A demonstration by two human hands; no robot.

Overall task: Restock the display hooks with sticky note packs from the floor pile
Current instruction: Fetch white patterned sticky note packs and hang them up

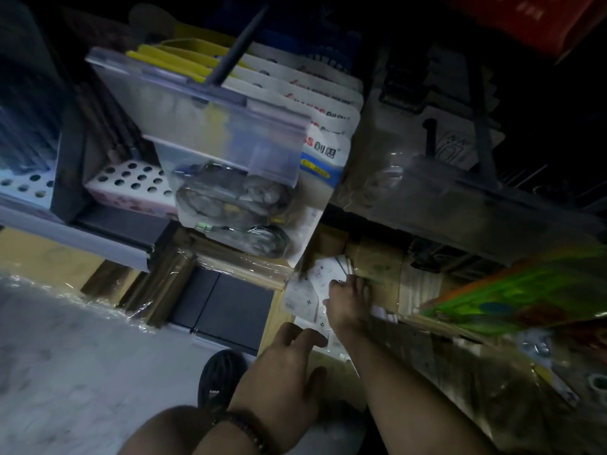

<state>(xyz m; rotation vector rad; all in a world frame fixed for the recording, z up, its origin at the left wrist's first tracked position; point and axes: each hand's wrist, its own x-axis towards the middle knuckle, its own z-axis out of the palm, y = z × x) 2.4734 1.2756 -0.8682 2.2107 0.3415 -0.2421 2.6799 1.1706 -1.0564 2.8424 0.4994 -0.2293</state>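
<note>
Low down by the floor [65,339], the right hand [348,307] is among a fan of white packs [315,284] that lie against brown cardboard boxes [377,267] under the shelving. Its fingers are curled down onto the packs, and they seem to be gripping a few at once, though the dim light and blur make it hard to be sure how many are actually held. The left hand [289,359] is just beside it, nearer the body, fingers loosely bent and slightly spread, resting at the lower edge of the same pile; I cannot tell whether it has hold of anything.

Above, a dark display hook [236,50] sticks out with carded packs [312,103] hanging on it behind a clear price holder [203,123], and a clear bag of cables [230,205] hangs in front. A second hook [430,133] to the right carries another plastic pack.

The white packs look light, thin and flat, wrapped in glossy film, so they are likely to be slippery and slide over one another when stacked. They should bend a little but not crush. A sensible grip is a pinch across the short edge near the hanging hole, thumb on one face and fingers on the other, keeping the holes lined up so several can go onto a hook together
</note>
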